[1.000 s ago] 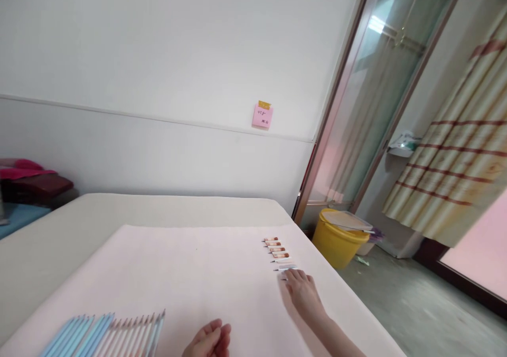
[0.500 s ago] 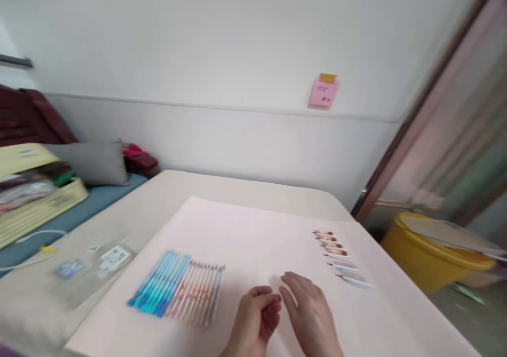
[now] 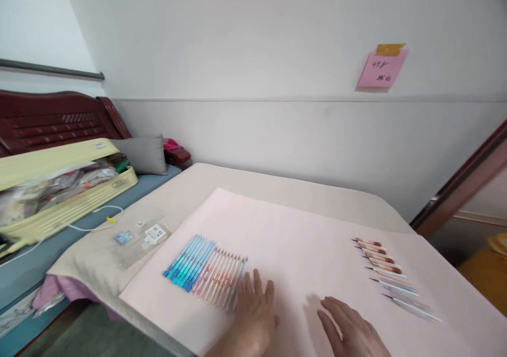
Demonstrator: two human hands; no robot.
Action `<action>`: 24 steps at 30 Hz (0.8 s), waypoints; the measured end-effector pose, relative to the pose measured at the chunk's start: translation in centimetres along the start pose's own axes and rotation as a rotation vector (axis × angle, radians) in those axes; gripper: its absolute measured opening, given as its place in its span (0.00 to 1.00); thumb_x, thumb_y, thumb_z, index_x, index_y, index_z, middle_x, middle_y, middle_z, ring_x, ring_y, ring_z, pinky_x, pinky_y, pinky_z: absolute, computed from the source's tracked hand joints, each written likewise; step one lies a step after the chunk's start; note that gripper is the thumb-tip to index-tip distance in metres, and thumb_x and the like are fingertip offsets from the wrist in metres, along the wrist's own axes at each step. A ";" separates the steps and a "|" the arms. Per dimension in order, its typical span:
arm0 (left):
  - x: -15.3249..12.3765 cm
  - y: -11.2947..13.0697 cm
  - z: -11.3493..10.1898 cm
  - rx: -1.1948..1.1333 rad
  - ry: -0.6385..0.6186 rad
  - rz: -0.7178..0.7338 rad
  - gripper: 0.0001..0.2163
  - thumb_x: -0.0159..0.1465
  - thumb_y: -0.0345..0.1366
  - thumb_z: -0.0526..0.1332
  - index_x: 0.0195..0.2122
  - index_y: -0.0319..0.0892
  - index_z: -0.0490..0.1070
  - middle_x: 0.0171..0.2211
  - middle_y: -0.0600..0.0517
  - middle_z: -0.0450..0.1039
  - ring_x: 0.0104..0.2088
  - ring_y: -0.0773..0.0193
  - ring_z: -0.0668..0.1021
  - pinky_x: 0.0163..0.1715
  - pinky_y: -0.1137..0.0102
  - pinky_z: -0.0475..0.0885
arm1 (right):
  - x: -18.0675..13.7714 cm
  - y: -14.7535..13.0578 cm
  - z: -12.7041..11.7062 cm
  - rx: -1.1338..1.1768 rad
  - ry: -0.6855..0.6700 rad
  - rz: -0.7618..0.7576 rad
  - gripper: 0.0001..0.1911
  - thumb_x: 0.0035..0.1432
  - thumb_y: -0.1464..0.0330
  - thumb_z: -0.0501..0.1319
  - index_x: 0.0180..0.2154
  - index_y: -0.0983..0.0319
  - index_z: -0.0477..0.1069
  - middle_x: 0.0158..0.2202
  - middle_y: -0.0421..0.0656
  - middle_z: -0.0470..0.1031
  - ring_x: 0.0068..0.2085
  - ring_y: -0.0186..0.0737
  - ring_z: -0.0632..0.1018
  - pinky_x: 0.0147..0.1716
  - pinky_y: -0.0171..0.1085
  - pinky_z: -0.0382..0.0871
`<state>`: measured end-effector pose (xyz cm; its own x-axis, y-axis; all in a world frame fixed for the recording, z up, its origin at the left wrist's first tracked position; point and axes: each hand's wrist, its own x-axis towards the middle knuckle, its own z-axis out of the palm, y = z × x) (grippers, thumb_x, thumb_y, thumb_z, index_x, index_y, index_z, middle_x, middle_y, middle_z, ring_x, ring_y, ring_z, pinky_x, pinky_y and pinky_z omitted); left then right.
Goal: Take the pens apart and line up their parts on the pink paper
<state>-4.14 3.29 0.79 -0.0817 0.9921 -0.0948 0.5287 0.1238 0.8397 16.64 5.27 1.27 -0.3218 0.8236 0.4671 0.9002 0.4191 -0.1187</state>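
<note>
— Pale pink paper sheet [image 3: 289,230] covers the table [image 3: 245,180]; what are the hands doing on it?

— The left hand [image 3: 253,315] lies flat with fingers spread, holding nothing, its fingertips touching the near end of the row of pens [image 3: 206,271], probably to keep them side by side.

— And the other?

— The right hand [image 3: 352,330] hovers open and empty between that row and the smaller row of refill tips [image 3: 390,278], well apart from both.

— Are the pens capped?

— Too blurred to tell. A clear plastic bag [image 3: 140,236] lies left of the sheet.
</note>
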 end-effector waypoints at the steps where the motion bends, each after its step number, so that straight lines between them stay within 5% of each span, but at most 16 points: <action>1: 0.2 -0.5 0.1 0.030 0.007 -0.015 0.28 0.45 0.30 0.61 0.51 0.41 0.66 0.62 0.44 0.46 0.62 0.43 0.39 0.55 0.52 0.26 | -0.1 0.2 0.0 -0.005 0.008 0.005 0.17 0.58 0.57 0.47 0.37 0.56 0.72 0.38 0.44 0.77 0.37 0.45 0.77 0.33 0.41 0.69; 8: 1.0 -0.6 0.6 0.166 0.034 -0.074 0.29 0.43 0.28 0.61 0.50 0.39 0.67 0.62 0.40 0.46 0.61 0.39 0.39 0.52 0.50 0.22 | -0.1 -0.3 -0.2 -0.011 -0.031 0.021 0.15 0.59 0.60 0.47 0.36 0.55 0.70 0.38 0.43 0.77 0.35 0.43 0.77 0.31 0.39 0.67; 14: 0.6 -0.5 0.7 0.061 -0.103 -0.087 0.29 0.44 0.30 0.61 0.51 0.45 0.66 0.62 0.44 0.46 0.61 0.42 0.42 0.54 0.48 0.30 | 0.1 -1.0 -0.5 0.006 -0.036 0.048 0.12 0.58 0.63 0.48 0.35 0.55 0.69 0.37 0.41 0.76 0.34 0.41 0.76 0.31 0.39 0.65; 18: 0.6 -0.4 0.3 0.147 -0.035 -0.067 0.29 0.44 0.27 0.60 0.51 0.42 0.66 0.63 0.44 0.45 0.62 0.43 0.39 0.55 0.50 0.29 | 0.8 -1.6 -0.6 -0.003 -0.094 0.071 0.11 0.58 0.66 0.48 0.33 0.56 0.68 0.35 0.41 0.75 0.33 0.41 0.75 0.31 0.39 0.62; 21: 0.3 0.1 -0.1 0.227 -0.047 -0.081 0.29 0.45 0.27 0.60 0.52 0.40 0.65 0.62 0.40 0.46 0.61 0.39 0.43 0.54 0.47 0.38 | 1.3 -2.1 -0.7 -0.030 -0.137 0.074 0.10 0.58 0.68 0.49 0.30 0.56 0.67 0.32 0.41 0.74 0.32 0.41 0.74 0.30 0.38 0.60; 24: -0.3 0.7 -0.6 0.207 -0.077 -0.001 0.25 0.51 0.29 0.57 0.52 0.41 0.63 0.61 0.41 0.49 0.60 0.45 0.51 0.54 0.53 0.47 | 1.7 -2.5 -1.2 -0.052 -0.148 0.080 0.10 0.58 0.69 0.49 0.29 0.57 0.67 0.31 0.42 0.73 0.31 0.41 0.73 0.30 0.38 0.58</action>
<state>-4.23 3.07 1.68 -0.0217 0.9895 -0.1431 0.6914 0.1182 0.7128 14.14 5.17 3.38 -0.2850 0.9025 0.3230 0.9374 0.3328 -0.1028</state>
